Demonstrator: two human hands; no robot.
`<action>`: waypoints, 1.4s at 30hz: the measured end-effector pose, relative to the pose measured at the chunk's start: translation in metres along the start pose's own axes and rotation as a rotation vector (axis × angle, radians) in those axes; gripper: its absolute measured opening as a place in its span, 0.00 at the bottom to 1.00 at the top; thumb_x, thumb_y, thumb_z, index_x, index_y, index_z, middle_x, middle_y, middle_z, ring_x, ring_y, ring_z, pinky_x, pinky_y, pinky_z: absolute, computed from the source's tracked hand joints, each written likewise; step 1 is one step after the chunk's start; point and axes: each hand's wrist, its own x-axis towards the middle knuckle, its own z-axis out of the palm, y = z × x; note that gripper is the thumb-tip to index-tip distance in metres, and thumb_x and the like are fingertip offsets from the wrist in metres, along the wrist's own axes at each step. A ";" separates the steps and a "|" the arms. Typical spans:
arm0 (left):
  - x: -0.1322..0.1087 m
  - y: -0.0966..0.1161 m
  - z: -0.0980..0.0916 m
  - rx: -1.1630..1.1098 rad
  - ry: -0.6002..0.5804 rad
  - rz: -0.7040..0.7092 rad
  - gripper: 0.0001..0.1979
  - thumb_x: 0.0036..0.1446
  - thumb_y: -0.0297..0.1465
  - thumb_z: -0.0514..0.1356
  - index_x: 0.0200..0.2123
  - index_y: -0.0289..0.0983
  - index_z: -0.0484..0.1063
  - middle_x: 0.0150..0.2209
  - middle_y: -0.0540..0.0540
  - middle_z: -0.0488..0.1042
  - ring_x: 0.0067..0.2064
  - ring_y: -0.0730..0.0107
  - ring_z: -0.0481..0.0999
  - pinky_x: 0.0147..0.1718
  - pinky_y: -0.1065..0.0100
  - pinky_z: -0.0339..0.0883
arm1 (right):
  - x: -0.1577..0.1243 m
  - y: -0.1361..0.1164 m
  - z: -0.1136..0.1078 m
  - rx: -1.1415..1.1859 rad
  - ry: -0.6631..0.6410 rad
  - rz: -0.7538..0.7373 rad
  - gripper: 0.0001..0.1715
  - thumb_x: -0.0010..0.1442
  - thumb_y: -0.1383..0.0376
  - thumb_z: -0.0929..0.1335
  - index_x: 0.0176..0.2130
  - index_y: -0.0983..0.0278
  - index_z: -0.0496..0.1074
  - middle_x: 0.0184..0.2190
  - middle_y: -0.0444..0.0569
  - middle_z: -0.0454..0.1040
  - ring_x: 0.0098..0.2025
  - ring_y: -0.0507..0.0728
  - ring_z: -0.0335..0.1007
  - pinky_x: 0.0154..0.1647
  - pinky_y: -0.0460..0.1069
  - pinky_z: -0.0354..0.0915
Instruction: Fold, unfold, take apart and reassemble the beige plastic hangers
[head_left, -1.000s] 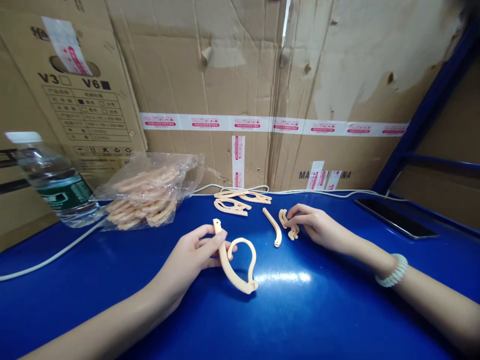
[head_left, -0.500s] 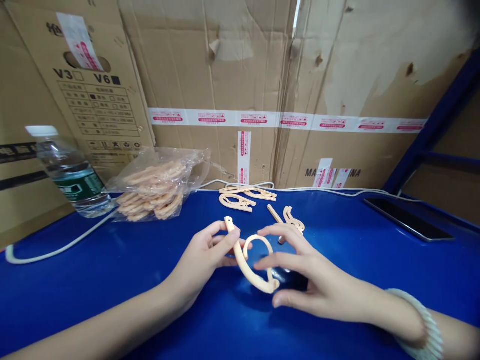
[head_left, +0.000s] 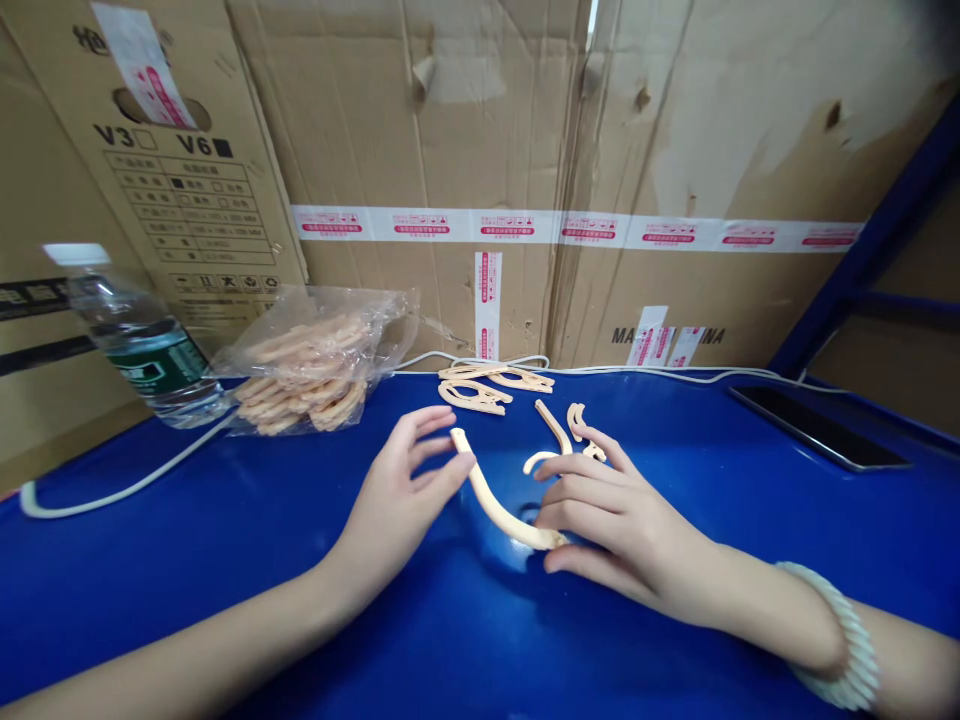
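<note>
A curved beige plastic arm (head_left: 499, 515), which looks like part of a folding clothes hanger, slants between my hands above the blue table. My right hand (head_left: 607, 510) grips its lower end between thumb and fingers. My left hand (head_left: 409, 480) is open, fingers apart, its thumb close to the upper end; whether it touches is unclear. A thin beige curve (head_left: 538, 461) shows by my right fingertips; I cannot tell whether it joins the held arm. Just beyond my right hand lie a beige bar (head_left: 553, 424) and a small curved piece (head_left: 575, 420), partly hidden.
Several folded hangers (head_left: 472, 396) lie near the back edge. A clear bag of beige hangers (head_left: 307, 370) and a water bottle (head_left: 146, 350) stand at left. A phone (head_left: 817, 425) lies at right. A white cable (head_left: 150, 490) crosses the table (head_left: 225, 560); cardboard boxes (head_left: 420, 130) line the back.
My left fingers have loosened from the upper end of the arm. My right hand has closed on its lower end. The round hook no longer shows between my hands.
</note>
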 end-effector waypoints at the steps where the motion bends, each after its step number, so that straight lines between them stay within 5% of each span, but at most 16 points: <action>1: -0.001 0.000 -0.001 0.132 -0.005 0.145 0.19 0.58 0.36 0.62 0.52 0.43 0.65 0.60 0.42 0.65 0.60 0.55 0.66 0.55 0.51 0.64 | 0.000 0.000 0.001 -0.001 0.011 -0.002 0.09 0.67 0.60 0.66 0.41 0.63 0.69 0.38 0.45 0.75 0.52 0.56 0.67 0.67 0.61 0.36; 5: -0.010 0.002 -0.002 0.508 -0.306 0.659 0.15 0.62 0.32 0.60 0.52 0.42 0.66 0.56 0.44 0.70 0.61 0.58 0.64 0.62 0.50 0.49 | 0.000 -0.005 0.005 -0.032 0.081 -0.020 0.15 0.69 0.57 0.62 0.38 0.65 0.70 0.32 0.45 0.74 0.39 0.54 0.71 0.66 0.63 0.37; 9: -0.019 0.000 0.005 0.618 -0.526 0.813 0.07 0.65 0.32 0.57 0.45 0.38 0.66 0.42 0.47 0.77 0.47 0.63 0.74 0.60 0.51 0.50 | -0.001 -0.010 0.009 -0.083 0.108 -0.085 0.19 0.69 0.55 0.61 0.35 0.66 0.71 0.26 0.43 0.71 0.32 0.53 0.67 0.65 0.63 0.41; 14: -0.024 0.003 0.011 0.694 -0.506 0.815 0.07 0.67 0.28 0.51 0.34 0.38 0.65 0.33 0.51 0.73 0.34 0.69 0.72 0.54 0.55 0.56 | 0.000 -0.011 0.010 -0.126 0.153 -0.105 0.20 0.69 0.55 0.61 0.34 0.65 0.71 0.24 0.43 0.70 0.31 0.53 0.66 0.62 0.61 0.47; 27: -0.026 0.007 0.009 0.758 -0.557 0.757 0.06 0.63 0.25 0.50 0.32 0.38 0.62 0.31 0.51 0.69 0.28 0.68 0.63 0.33 0.62 0.51 | 0.000 -0.011 0.013 0.138 0.020 0.086 0.14 0.63 0.54 0.68 0.35 0.63 0.70 0.28 0.41 0.69 0.36 0.53 0.67 0.64 0.59 0.41; 34: -0.027 0.005 0.009 0.733 -0.563 0.751 0.07 0.60 0.24 0.52 0.30 0.38 0.62 0.29 0.52 0.70 0.27 0.69 0.61 0.32 0.63 0.51 | -0.001 -0.016 0.014 0.202 0.033 0.088 0.15 0.61 0.54 0.70 0.36 0.63 0.72 0.28 0.41 0.70 0.34 0.53 0.66 0.58 0.57 0.48; 42: -0.026 0.013 0.004 0.718 -0.344 1.127 0.11 0.61 0.22 0.49 0.29 0.38 0.66 0.27 0.50 0.73 0.25 0.71 0.64 0.31 0.62 0.52 | 0.000 0.008 0.012 0.302 0.222 0.287 0.18 0.61 0.51 0.69 0.32 0.63 0.73 0.22 0.41 0.68 0.27 0.52 0.62 0.36 0.49 0.59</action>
